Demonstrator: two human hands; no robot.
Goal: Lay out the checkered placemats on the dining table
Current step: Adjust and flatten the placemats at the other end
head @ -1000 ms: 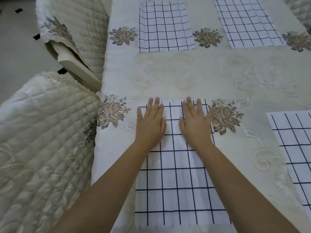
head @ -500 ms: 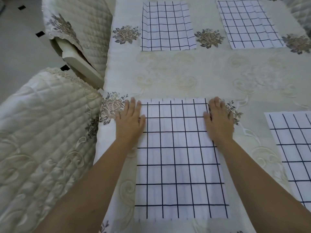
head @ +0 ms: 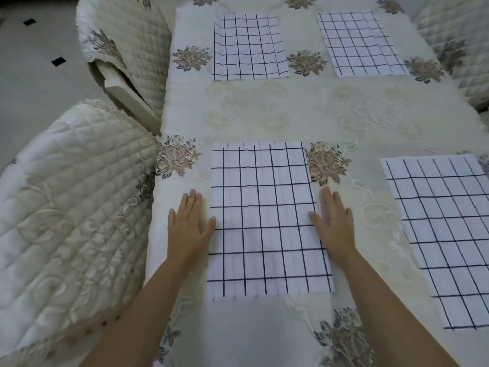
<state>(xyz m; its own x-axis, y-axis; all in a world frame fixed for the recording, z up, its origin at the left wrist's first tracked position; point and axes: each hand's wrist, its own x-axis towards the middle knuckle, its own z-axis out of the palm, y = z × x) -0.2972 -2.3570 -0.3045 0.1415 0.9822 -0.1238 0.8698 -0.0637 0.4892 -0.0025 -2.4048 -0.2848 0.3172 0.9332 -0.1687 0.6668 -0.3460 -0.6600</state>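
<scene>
Now smoothing step, judged near end: mat (head: 264, 221) lies flat on table (head: 264, 109), between two roses (head: 177, 154).
At mat's left edge, left hand (head: 189, 229) lies flat on cloth, fingers straight and close together, thumb tip touching edge.
Across mat's right edge, right hand (head: 334, 226) lies flat, fingers likewise together; nothing pinched.
Next move, likely: lift both hands straight up, no dragging.
Right of mat: second mat (head: 444, 234).
Beyond mat: far mats (head: 248, 46), left one creased.
Left of mat: chairs (head: 66, 207), not obstructing.

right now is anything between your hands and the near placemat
Nothing visible. The left hand lies flat at the left edge of the near placemat, the right hand flat over its right edge. The mat already lies spread on the tablecloth.
</scene>
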